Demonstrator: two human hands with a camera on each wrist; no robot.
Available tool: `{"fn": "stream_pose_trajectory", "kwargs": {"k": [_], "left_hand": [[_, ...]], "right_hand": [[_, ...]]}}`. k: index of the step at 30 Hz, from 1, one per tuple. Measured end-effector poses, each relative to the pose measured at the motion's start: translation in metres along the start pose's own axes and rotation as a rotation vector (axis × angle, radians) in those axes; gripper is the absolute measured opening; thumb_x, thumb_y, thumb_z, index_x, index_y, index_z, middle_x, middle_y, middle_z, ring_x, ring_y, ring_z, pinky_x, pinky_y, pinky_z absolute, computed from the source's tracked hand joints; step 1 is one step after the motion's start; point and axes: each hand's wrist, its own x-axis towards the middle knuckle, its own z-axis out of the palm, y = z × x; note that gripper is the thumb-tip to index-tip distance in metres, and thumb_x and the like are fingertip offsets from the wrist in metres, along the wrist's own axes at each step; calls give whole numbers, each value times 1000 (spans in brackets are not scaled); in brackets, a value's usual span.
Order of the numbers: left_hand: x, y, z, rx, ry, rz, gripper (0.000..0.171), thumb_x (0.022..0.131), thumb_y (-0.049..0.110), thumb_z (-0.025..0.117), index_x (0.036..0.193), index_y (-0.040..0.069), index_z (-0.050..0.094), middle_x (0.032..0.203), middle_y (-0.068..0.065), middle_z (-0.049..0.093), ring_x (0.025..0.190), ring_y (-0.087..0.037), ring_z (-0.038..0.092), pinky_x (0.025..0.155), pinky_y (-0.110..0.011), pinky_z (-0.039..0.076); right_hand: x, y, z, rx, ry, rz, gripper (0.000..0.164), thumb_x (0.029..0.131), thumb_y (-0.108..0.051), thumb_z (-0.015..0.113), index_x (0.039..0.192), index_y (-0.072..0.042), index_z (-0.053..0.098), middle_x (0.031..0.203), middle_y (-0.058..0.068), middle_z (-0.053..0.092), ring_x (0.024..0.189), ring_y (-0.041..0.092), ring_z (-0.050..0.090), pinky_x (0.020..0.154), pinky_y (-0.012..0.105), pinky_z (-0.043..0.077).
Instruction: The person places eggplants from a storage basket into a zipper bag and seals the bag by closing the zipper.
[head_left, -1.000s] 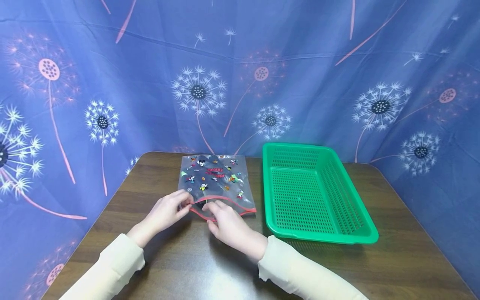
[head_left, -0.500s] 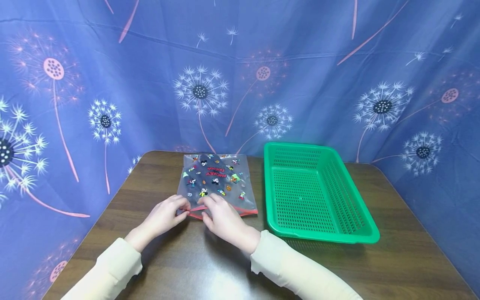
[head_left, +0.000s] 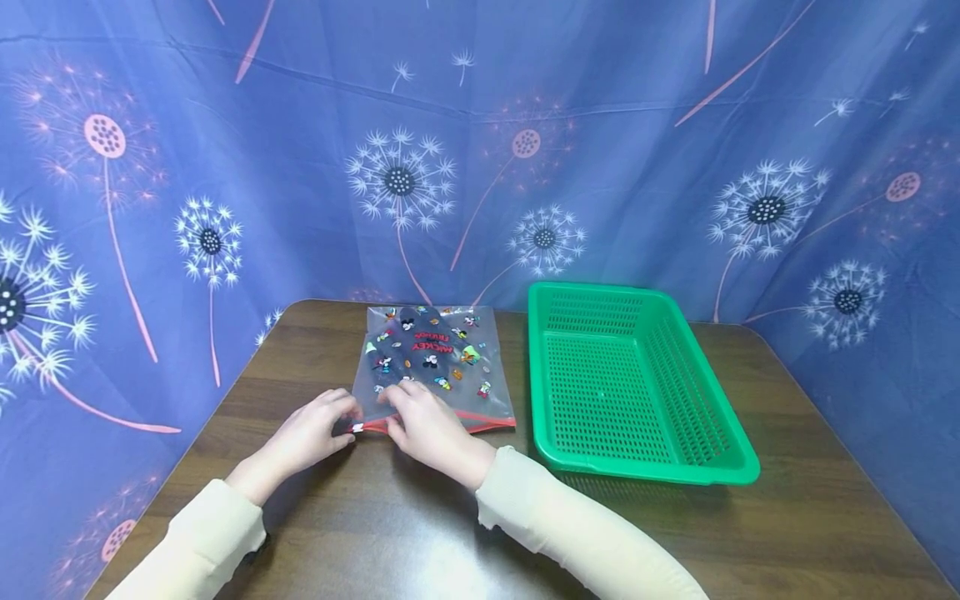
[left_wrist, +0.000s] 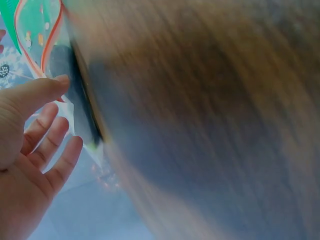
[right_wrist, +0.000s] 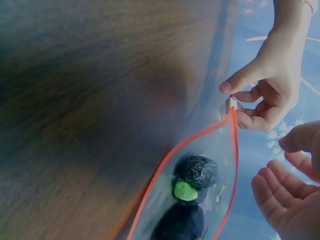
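Observation:
A clear zip bag (head_left: 480, 404) with cartoon prints and a red zip edge lies on the table, its mouth toward me. At the mouth's left end, my left hand (head_left: 311, 429) pinches the corner by a white slider (head_left: 357, 427) between thumb and finger. My right hand (head_left: 431, 421) is over the middle of the mouth; in the right wrist view its fingers (right_wrist: 272, 200) are loosely bent beside the bag's edge, holding nothing. Through the gaping mouth show a dark crinkled lump (right_wrist: 200, 171), a light green piece (right_wrist: 185, 191) and a larger dark shape (right_wrist: 177, 222).
To the right of the bag stands a green perforated plastic basket (head_left: 600, 400) on the wooden table (head_left: 360, 525). Behind the table hangs a blue curtain (head_left: 300, 167) with dandelion prints.
The right hand has come out of the bag's mouth and moved left along the red edge. The left hand has shifted left and down, the white slider now showing. The mouth looks narrower from above.

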Motion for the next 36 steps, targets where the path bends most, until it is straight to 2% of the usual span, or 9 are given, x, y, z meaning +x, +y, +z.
{"fn": "stream_pose_trajectory", "kwargs": {"k": [6,13,17,21,26,32,36], "left_hand": [[1,-5,3,-1,0,-39,28,65,4,80,78,19,60,80,10,54,76,-8,53,65,-30,47],[1,-5,-1,14,81,-20,24,66,7,79,73,19,60,74,11,55,71,-7,54,60,-29,47],[1,-4,-4,39,125,1,24,64,7,80,74,20,62,74,12,57,71,-5,54,61,-29,48],[3,-3,-7,39,150,22,24,63,6,80,74,20,64,75,12,60,71,-5,56,62,-29,49],[5,-2,-10,22,159,51,24,63,6,80,72,22,66,75,13,61,70,-4,56,62,-28,48],[4,-2,-13,-1,196,99,21,63,6,80,72,21,68,74,13,62,70,-5,56,62,-27,47],[5,0,-13,-11,198,102,22,62,5,80,72,20,67,74,12,62,70,-5,56,62,-28,47]], "right_hand": [[6,0,13,-51,-19,-70,26,80,-20,68,105,-15,63,95,-4,61,90,11,58,83,25,48],[10,-3,25,-114,-8,-107,24,80,-25,70,102,-17,64,93,-6,61,87,11,58,78,24,47],[13,-9,29,-197,-7,-127,24,82,-32,69,102,-20,64,93,-7,60,89,10,58,76,23,47],[15,-14,34,-278,-17,-98,21,83,-37,68,98,-23,63,92,-9,61,90,9,58,71,24,45],[18,-13,41,-322,-4,-53,16,83,-38,66,90,-24,62,86,-10,60,85,8,59,67,26,43],[22,-8,48,-328,32,-54,14,84,-38,64,84,-24,62,82,-11,59,83,8,58,67,26,43],[21,-5,50,-315,46,-64,12,84,-36,63,84,-25,62,82,-11,60,84,7,59,68,26,44]]}}
